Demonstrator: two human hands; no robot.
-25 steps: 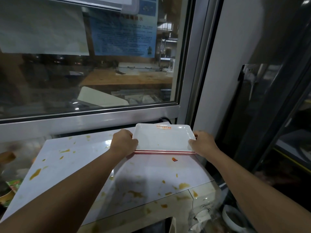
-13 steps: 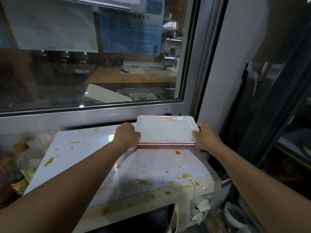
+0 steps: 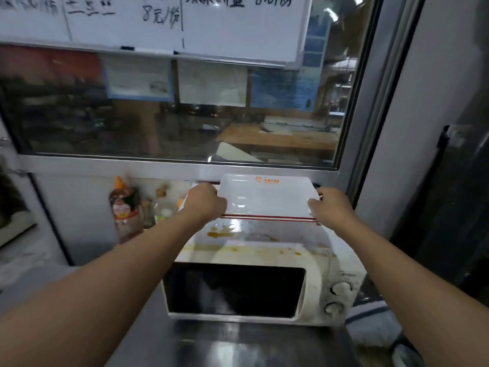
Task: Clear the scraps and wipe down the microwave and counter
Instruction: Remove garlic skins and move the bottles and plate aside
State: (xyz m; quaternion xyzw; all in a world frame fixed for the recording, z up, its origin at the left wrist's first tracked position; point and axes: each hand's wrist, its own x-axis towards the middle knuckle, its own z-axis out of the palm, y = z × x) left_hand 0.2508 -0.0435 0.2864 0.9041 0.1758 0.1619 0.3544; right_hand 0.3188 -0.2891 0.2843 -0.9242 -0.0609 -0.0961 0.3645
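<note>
A white rectangular tray [image 3: 264, 197] with a red-striped front rim is held above the back of the white microwave [image 3: 315, 282]. My left hand [image 3: 205, 205] grips the tray's left edge and my right hand [image 3: 330, 207] grips its right edge. The microwave's top [image 3: 264, 235] carries orange-brown sauce smears and spots, and more stains run along the top of its front. Its dark glass door [image 3: 232, 290] is closed. The steel counter [image 3: 232, 345] lies in front of it.
A sauce bottle with an orange cap [image 3: 123, 205] and other bottles [image 3: 162, 207] stand left of the microwave against the wall. A window [image 3: 185, 123] with a whiteboard [image 3: 158, 19] is behind. A striped cloth [image 3: 370, 319] lies at the right.
The view has pulled back and risen, so the microwave's front and the counter now show. Both hands still hold the tray, which has risen slightly off the microwave top.
</note>
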